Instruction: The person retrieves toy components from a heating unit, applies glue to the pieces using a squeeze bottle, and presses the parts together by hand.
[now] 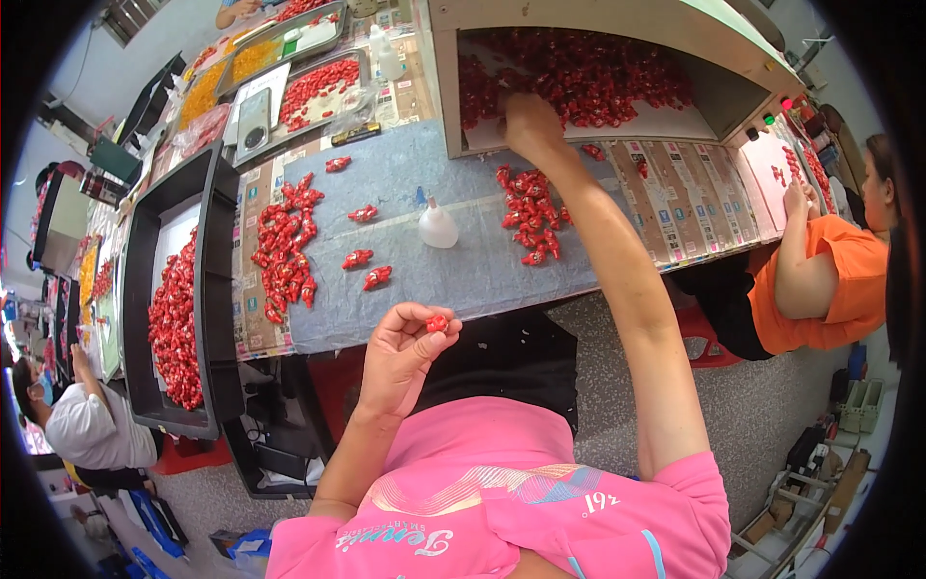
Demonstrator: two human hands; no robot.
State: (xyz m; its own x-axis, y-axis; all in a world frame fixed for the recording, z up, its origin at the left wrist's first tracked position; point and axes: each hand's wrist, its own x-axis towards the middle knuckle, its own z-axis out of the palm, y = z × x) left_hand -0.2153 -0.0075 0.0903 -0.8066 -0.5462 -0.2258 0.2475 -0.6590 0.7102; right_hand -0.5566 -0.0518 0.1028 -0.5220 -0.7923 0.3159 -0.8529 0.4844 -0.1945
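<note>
Above the table's near edge, my left hand (403,352) pinches a small red figurine (437,323) between thumb and fingertips. My right hand (532,124) reaches into the open front of a pale box (447,87), at its left end. Its fingers are too unclear to show whether they hold anything. Many red figurines (617,82) are heaped inside the box. Below its opening, beside my right forearm, lies a pile of red figurines (529,217). A squeeze bottle (439,227) with a thin tip stands mid-table. Loose figurines (377,278) and a larger pile (285,246) lie left of it.
At left, a black tray (214,289) holds many red figurines. Farther back are a metal tray (362,72) of red pieces, a phone (255,121) and another bottle (386,58). A person in orange (820,280) works at right, another in white (96,425) at far left.
</note>
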